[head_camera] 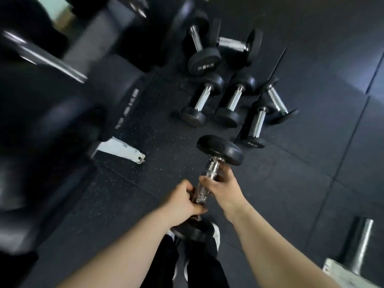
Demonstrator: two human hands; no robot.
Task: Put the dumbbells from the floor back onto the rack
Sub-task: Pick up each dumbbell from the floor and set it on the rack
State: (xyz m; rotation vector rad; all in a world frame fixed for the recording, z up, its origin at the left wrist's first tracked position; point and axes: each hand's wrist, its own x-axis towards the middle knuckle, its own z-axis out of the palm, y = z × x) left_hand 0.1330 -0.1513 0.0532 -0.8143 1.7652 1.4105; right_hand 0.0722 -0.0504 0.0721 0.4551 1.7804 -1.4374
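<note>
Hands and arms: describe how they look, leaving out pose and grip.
Both the left hand and right hand are bare: no gloves, rings or watch visible. Both forearms are uncovered up to the frame edge, with no sleeves, wristbands or markings in view. The picture is too soft to show finer detail.

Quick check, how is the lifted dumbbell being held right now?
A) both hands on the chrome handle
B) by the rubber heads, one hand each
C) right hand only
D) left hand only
A: the left hand and right hand both wrap the chrome handle of the lifted dumbbell, left nearer the body, right nearer the far head.
</note>
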